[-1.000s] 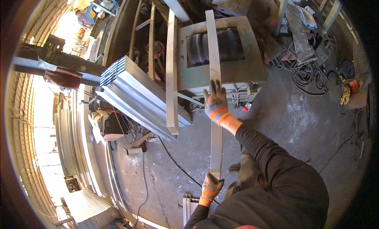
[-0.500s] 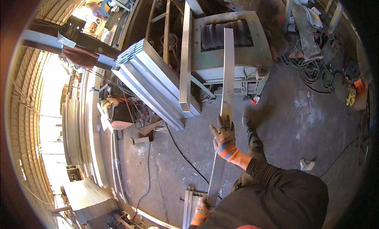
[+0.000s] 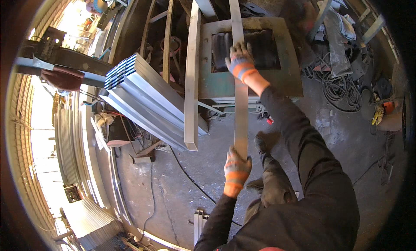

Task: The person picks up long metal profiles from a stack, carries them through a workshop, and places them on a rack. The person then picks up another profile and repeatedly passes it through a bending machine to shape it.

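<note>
A long grey metal bar (image 3: 241, 116) runs away from me, passing over the grey-green machine housing (image 3: 284, 56) at its far part. I cannot tell whether it is hollow. Its near end is gripped by my left hand (image 3: 237, 169), in a grey and orange work glove. My right hand (image 3: 244, 65), gloved alike, reaches far forward and lies over the bar above the housing's dark opening, its fingers around the edges. To the left of the bar, a square metal tube (image 3: 192, 86) juts toward me, touched by neither hand.
A stack of silver metal profiles (image 3: 149, 99) leans at the left. Short profile pieces (image 3: 200, 220) are near my left forearm. A dark cable (image 3: 190, 179) crosses the floor. Coiled cables (image 3: 342, 93) lie at the right. Another person (image 3: 90, 6) is far off at the upper left.
The bar has moved forward, away from me, over the housing. Both hands have gone forward with it, the left rising from the lower edge of the picture to mid-floor.
</note>
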